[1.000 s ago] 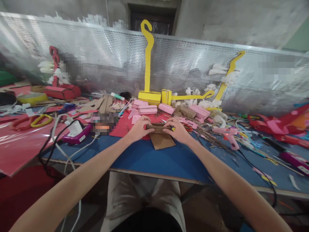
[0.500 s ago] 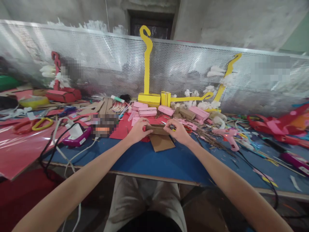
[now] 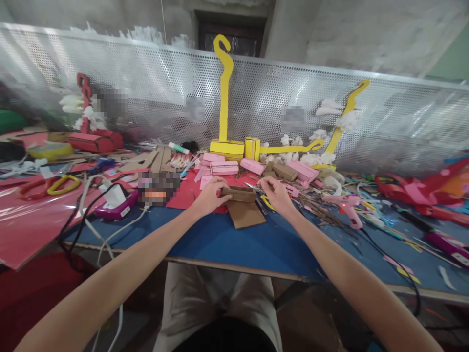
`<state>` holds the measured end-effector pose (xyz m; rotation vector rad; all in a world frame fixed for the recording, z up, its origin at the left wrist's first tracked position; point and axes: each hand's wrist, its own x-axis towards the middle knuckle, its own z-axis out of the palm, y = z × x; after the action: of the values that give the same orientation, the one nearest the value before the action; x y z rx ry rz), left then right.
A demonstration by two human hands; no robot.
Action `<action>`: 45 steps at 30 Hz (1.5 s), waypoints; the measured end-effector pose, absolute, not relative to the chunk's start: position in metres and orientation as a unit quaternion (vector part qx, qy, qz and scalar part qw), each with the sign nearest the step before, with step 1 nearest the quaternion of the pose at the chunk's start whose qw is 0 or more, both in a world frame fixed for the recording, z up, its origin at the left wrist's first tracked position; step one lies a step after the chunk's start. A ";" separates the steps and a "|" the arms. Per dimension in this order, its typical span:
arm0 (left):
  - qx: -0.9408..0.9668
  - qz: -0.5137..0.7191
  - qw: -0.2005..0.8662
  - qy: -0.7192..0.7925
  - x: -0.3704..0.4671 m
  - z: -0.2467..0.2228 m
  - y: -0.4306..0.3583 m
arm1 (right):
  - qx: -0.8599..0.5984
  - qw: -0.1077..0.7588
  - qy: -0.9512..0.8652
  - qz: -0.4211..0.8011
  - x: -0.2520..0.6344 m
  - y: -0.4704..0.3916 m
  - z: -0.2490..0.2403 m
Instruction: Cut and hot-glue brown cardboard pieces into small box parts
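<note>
A small brown cardboard box is pinched at its left end by my left hand. Its long side faces me, and part of its inside shows. Under and in front of it a flat brown cardboard piece lies on the blue table. My right hand is just right of the box, apart from it, with thumb and fingertips pressed together; whatever they may hold is too small to make out. Yellow-handled scissors lie beneath that hand. Red sheet spreads behind my left hand.
Pink boxes and yellow hook-shaped pieces stand behind my hands. A pink glue gun with a cord lies to the right. At the left are a purple power strip, cables and a glossy red sheet.
My right hand has come off the right end of the cardboard box and moved slightly right. The box has tilted to show its inside, still in my left hand.
</note>
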<state>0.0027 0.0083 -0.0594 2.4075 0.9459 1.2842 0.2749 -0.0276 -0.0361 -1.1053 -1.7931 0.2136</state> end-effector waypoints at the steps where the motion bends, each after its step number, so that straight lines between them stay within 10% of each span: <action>1: 0.827 0.442 0.127 0.323 0.003 -0.059 0.008 | -0.451 0.488 -0.741 0.094 0.273 -0.029 -0.036; 45: 0.855 0.451 0.064 0.249 0.006 -0.044 -0.015 | -0.396 0.466 -0.791 0.034 0.254 -0.050 -0.030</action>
<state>0.0061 -0.0155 -0.0436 2.5811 0.7520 1.3621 0.2542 -0.0503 -0.0303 -0.9722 -1.9416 0.0846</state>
